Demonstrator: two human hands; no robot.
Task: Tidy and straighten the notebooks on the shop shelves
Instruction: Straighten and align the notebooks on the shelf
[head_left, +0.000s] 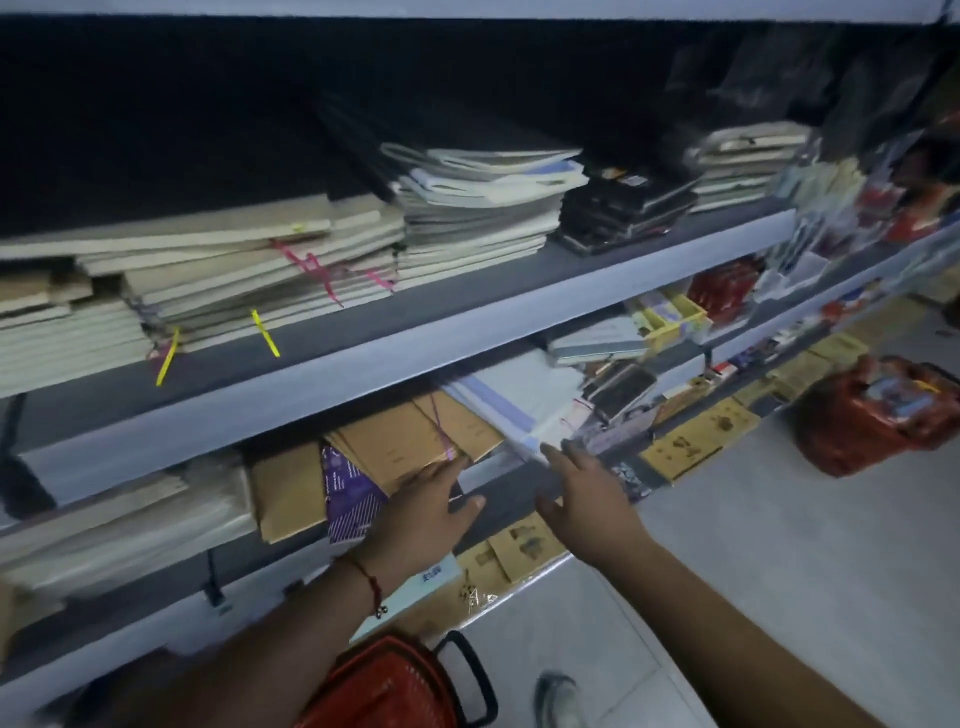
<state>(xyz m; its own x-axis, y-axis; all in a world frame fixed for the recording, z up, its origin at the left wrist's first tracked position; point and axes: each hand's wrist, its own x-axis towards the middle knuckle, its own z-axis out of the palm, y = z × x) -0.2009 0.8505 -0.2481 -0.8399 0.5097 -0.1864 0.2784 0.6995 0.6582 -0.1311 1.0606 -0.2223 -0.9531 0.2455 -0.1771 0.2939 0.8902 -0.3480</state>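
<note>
On the middle shelf lies a tied bundle of brown notebooks (410, 434), skewed toward the front edge. My left hand (423, 512) reaches to its near corner with fingers extended and touching it. A purple patterned notebook (349, 493) sticks out just left of that hand. To the right, a white and pale blue stack of notebooks (519, 397) juts over the shelf edge at an angle. My right hand (584, 496) is spread with its fingertips at that stack's near corner. The view is blurred.
The upper shelf (415, 353) holds several cream and grey notebook stacks (244, 275). Brown card packs (691, 441) sit on the lowest shelf. A red basket (395, 686) stands below my arms, another red basket (878, 415) on the tiled floor at right.
</note>
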